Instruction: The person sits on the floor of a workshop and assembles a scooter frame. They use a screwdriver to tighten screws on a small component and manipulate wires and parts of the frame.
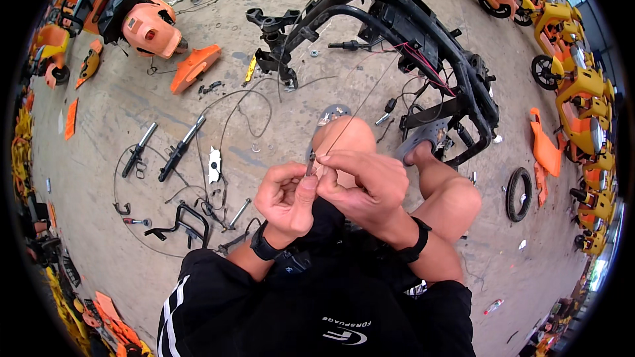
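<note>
My left hand (288,201) and my right hand (367,182) meet in front of my knees. Between thumb and fingers, the left pinches a small dark metal fitting (311,162), held roughly upright. Right beside it, the right hand's fingertips are closed on a thin cable (350,120), which runs up toward the black scooter frame (390,6). Whether the cable's end sits inside the fitting is too small to tell. The frame lies on the floor beyond my feet, with pink and dark wires hanging from it.
Two fork tubes (182,149), a black bent bracket (182,225) and a red-handled tool (137,222) lie at left among loose cables. Orange panels (196,68) are further off. A black tyre (519,194) and an orange fender (545,142) lie right, near a row of yellow scooters (579,116).
</note>
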`<state>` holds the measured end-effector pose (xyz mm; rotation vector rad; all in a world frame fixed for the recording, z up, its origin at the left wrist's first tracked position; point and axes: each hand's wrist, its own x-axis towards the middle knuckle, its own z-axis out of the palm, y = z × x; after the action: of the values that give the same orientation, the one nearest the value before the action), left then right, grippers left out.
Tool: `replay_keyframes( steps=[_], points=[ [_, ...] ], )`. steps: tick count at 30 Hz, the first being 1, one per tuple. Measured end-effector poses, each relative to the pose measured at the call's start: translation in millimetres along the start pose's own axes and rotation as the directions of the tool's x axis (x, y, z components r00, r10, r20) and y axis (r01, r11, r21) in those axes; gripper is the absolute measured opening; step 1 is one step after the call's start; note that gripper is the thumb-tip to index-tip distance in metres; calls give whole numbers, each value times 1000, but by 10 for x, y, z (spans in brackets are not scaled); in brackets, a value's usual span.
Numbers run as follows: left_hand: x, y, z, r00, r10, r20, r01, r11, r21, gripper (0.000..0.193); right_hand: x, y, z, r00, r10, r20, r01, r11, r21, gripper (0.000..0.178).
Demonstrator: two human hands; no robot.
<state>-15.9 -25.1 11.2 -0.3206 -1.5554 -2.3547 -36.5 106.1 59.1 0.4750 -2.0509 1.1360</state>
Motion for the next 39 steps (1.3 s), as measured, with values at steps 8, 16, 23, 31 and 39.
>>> replay_keyframes(
  steps=[8, 16, 23, 31, 39],
  points=[
    [1, -65, 7, 998, 25, 50, -27, 998, 53, 14, -7, 201, -225, 945, 328, 4, -328, 945, 10, 16],
    [-54, -52, -82, 997, -68, 20, 69, 995, -65, 17, 42, 50, -176, 962, 255, 94, -256, 967, 0, 21],
    [-44, -14, -70, 997, -76, 19, 76, 997, -13, 19, 116, 63, -182, 983, -80, 167, 92, 994, -65, 24],
    [1, 79, -54, 998, -41, 56, 36, 995, 90, 16, 177, -26, -246, 951, -177, 255, 224, 959, -171, 25],
    [7, 55, 29, 1000, -14, 18, 13, 997, 72, 16, 35, 38, -101, 993, 93, 70, -97, 993, 63, 17]
  ],
)
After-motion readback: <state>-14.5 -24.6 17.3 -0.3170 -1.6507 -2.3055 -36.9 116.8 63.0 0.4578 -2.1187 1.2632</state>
